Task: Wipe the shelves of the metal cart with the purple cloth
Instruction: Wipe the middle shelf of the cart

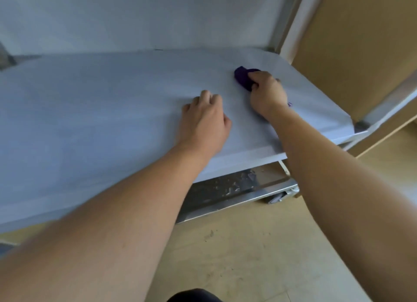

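Note:
The metal cart's middle shelf (101, 112) is a wide pale blue-grey surface that fills most of the view. My right hand (267, 94) grips the bunched purple cloth (243, 77) and holds it down on the shelf near its right end. My left hand (205, 119) rests on the shelf just left of the right hand, fingers curled under, with nothing in it. A lower shelf (237, 186) shows below the front edge, darker and speckled with pale flecks. Most of the cloth is hidden under my right hand.
An upper shelf or panel (135, 15) hangs close above the rear of the middle shelf. The cart's metal post (286, 20) stands at the back right, beside wooden panels (361, 42). A caster (276, 198) sits on the tan floor (248, 245).

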{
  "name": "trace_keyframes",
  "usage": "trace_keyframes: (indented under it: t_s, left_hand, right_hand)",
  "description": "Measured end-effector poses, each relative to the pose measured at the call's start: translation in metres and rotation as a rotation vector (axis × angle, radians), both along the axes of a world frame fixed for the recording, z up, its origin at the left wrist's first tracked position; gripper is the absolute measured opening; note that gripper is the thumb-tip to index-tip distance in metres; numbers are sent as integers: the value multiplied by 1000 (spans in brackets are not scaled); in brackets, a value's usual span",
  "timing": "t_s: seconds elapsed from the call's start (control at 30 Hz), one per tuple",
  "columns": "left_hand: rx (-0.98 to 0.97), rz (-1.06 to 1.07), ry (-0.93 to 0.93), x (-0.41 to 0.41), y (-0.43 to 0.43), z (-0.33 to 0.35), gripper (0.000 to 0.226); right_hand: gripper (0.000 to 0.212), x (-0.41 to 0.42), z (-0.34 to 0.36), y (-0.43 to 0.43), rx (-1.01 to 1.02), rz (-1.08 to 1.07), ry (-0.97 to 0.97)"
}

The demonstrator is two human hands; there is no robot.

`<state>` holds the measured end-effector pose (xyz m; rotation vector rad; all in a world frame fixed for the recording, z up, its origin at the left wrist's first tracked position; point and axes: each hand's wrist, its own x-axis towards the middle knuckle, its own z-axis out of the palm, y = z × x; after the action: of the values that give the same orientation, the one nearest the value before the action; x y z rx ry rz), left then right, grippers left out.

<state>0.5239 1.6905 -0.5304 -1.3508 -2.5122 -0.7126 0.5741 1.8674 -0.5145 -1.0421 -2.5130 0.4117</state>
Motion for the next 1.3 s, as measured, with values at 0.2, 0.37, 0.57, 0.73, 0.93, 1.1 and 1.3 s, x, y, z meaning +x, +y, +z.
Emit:
trace_keyframes:
  t_s: [0.2, 0.37, 0.57, 0.73, 0.93, 1.1, 1.3]
  left_hand:
    - [-27, 157, -4, -1, -2, 3, 26]
    - [-30, 167, -88, 2, -14, 13, 22]
    - [-95, -30, -76, -34, -61, 17, 33]
    - [18, 138, -80, -77, -110, 10, 31]
    - [57, 131, -15, -80, -105, -1, 31]
    - [43, 112, 28, -80, -104, -4, 39]
    - [11, 150, 17, -79, -107, 0, 30]
  right_hand:
    - [37, -62, 3, -56, 20, 433, 14]
    - [44, -67, -5, -55, 25, 428, 58]
    - [46, -69, -8, -54, 17, 439, 62]
    - [45, -71, -10, -54, 32, 433, 53]
    - [44, -88, -2, -21, -30, 146, 21]
    - [38, -143, 3, -23, -152, -205, 137]
    - [43, -213, -3, -132, -103, 433, -42]
